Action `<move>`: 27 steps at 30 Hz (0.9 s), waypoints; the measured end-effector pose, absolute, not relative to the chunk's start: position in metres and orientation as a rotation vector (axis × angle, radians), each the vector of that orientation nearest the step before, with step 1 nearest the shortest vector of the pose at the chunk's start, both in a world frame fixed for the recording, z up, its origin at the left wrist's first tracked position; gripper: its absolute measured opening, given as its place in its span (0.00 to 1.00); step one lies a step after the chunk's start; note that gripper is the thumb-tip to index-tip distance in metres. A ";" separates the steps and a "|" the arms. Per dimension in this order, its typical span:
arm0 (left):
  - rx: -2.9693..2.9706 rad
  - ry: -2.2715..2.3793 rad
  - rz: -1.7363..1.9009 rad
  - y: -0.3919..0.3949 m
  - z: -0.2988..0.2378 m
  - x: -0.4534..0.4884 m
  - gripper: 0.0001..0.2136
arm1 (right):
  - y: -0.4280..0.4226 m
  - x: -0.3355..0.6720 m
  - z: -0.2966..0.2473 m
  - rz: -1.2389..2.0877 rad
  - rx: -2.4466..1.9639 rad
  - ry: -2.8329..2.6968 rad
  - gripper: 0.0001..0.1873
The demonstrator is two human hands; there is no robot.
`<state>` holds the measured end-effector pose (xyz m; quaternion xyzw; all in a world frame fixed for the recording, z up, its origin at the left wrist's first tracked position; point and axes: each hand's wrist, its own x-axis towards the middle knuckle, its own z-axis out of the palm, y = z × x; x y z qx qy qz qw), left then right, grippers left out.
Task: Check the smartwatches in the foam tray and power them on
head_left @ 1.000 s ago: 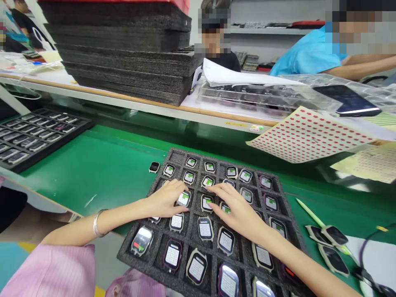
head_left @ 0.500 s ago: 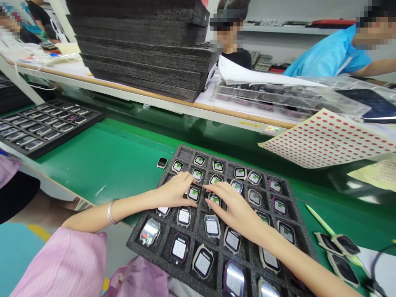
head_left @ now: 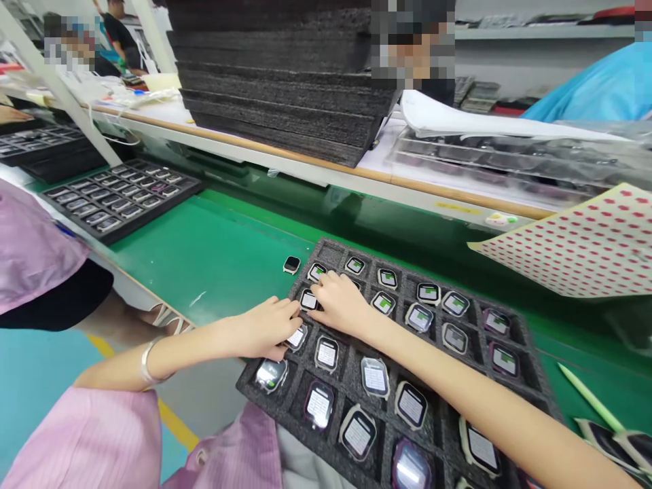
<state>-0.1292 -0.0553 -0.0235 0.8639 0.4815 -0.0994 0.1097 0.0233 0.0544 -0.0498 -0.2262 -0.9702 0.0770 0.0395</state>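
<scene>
A black foam tray [head_left: 332, 250] on the green belt [head_left: 204, 251] holds several smartwatches with lit screens, one per cell. My left hand [head_left: 267, 329] is at the tray's left edge, its fingers curled and its fingertips closed on a smartwatch [head_left: 297, 337]. My right hand [head_left: 342, 303] lies just beyond it over the tray's far left cells, fingers bent and apart. Its tips touch the watches there, one [head_left: 308, 299] half covered. A loose watch [head_left: 292, 264] lies on the belt beside the tray's far left corner.
A tall stack of black foam trays [head_left: 285, 81] stands on the shelf behind. Another tray of watches [head_left: 122, 197] sits at left by a person in pink [head_left: 30, 251]. At right are a red-dot sticker sheet [head_left: 575, 244], a green pen [head_left: 591, 397] and clear plastic trays [head_left: 509, 156]. People work across the shelf.
Both hands have moved left across the tray, from its middle cells to its left columns. My left hand's fingers have curled onto a watch at the edge. The view has swung left.
</scene>
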 end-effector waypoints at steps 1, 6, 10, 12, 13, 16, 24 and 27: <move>2.549 1.403 -0.298 -0.054 -0.024 -0.129 0.12 | 0.056 0.022 -0.051 0.264 -0.708 -2.971 0.10; 2.611 1.432 -0.316 -0.050 -0.024 -0.125 0.12 | 0.067 0.026 -0.056 0.503 -0.790 -2.861 0.16; 2.591 1.310 -0.069 -0.047 -0.033 -0.138 0.11 | 0.077 0.052 -0.047 0.757 -0.845 -2.687 0.20; 2.418 1.263 0.216 -0.046 -0.037 -0.146 0.14 | 0.076 0.074 -0.040 1.127 -0.857 -2.445 0.23; 2.293 1.252 0.368 -0.045 -0.039 -0.149 0.16 | 0.072 0.085 -0.037 1.339 -0.849 -2.275 0.26; 1.826 1.180 0.743 -0.038 -0.035 -0.147 0.19 | 0.054 0.115 -0.027 1.744 -0.823 -1.844 0.33; 1.189 0.774 1.267 -0.001 0.021 -0.082 0.19 | 0.018 0.146 -0.008 1.623 -0.859 -1.568 0.28; 1.103 0.710 1.260 0.006 0.030 -0.061 0.19 | 0.016 0.152 -0.006 1.667 -0.820 -1.538 0.31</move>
